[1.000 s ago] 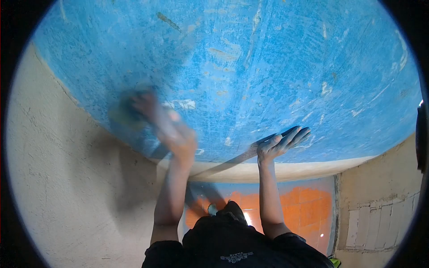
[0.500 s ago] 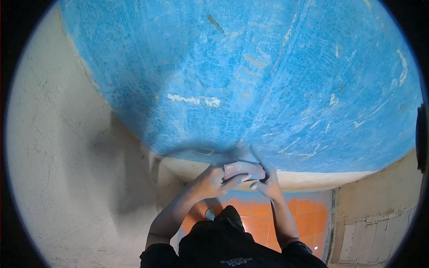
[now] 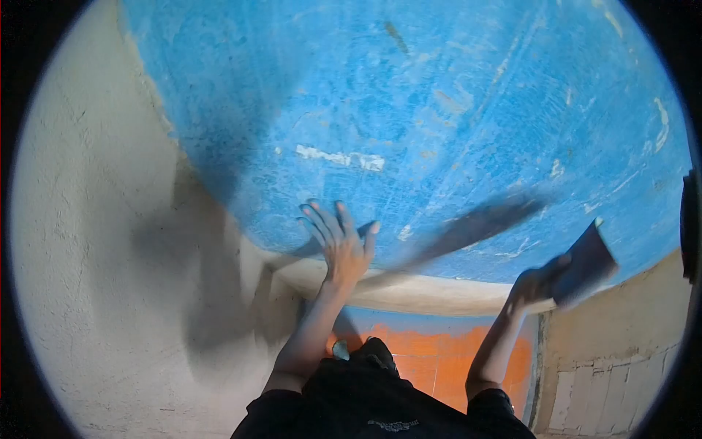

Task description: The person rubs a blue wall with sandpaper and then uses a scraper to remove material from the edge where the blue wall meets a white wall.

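Note:
My left hand [image 3: 342, 245] is spread with its fingers apart, its fingertips over the lower part of the blue painted surface [image 3: 453, 175]. It holds nothing. Off to the right, my right hand [image 3: 537, 287] grips a dark, bent sheet of sandpaper [image 3: 586, 265], slightly blurred by motion. The sheet overlaps the lower right of the blue surface in this view. Scuffs and scratches mark the blue paint, and a white patch [image 3: 340, 157] lies above my left hand.
A rough grey-beige wall [image 3: 88, 241] rises on the left, and another beige wall [image 3: 607, 329] stands at the right. Below the blue area runs a pale ledge [image 3: 409, 298]. Orange tiles [image 3: 439, 358] show beneath, near my dark clothing.
My hands have separated. The left let go of the sandpaper and moved up, fingers spreading over the blue surface. The right carried the sheet off to the right.

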The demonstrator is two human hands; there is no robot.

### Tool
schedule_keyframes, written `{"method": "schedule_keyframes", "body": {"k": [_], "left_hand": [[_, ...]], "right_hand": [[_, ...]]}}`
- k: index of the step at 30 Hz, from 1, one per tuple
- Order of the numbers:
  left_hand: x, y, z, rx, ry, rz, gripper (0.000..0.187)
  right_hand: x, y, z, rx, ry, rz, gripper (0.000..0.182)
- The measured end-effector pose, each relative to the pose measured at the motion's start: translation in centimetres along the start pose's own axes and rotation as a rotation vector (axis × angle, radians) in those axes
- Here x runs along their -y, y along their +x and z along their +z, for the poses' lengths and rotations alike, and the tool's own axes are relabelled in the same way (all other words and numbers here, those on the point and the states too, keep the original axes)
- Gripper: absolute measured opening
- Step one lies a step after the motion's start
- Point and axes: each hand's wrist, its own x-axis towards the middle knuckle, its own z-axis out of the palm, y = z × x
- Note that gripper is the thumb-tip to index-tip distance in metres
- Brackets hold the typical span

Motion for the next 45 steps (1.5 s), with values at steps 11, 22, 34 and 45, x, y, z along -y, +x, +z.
{"method": "schedule_keyframes", "body": {"k": [11,22,34,45], "left_hand": [[0.6,-0.4,0.3,0.089,0.112,0.095,0.107],[1.0,-0.7,0.9,0.057,0.100,0.095,0.105],[1.0,-0.5,1.1,-0.018,0.094,0.090,0.102],[1.9,-1.3,3.0,-0.184,0.173,0.112,0.084]], "right_hand": [[0.4,-4.6,6.5,0.697,-0.150,-0.923,0.062],[4.5,7.4,9.1,0.730,0.241,-0.512,0.038],[11.9,14.8,13.1,0.838,0.222,-0.669,0.036],[20.2,14.1,14.8,0.861,0.279,-1.127,0.038]]}}
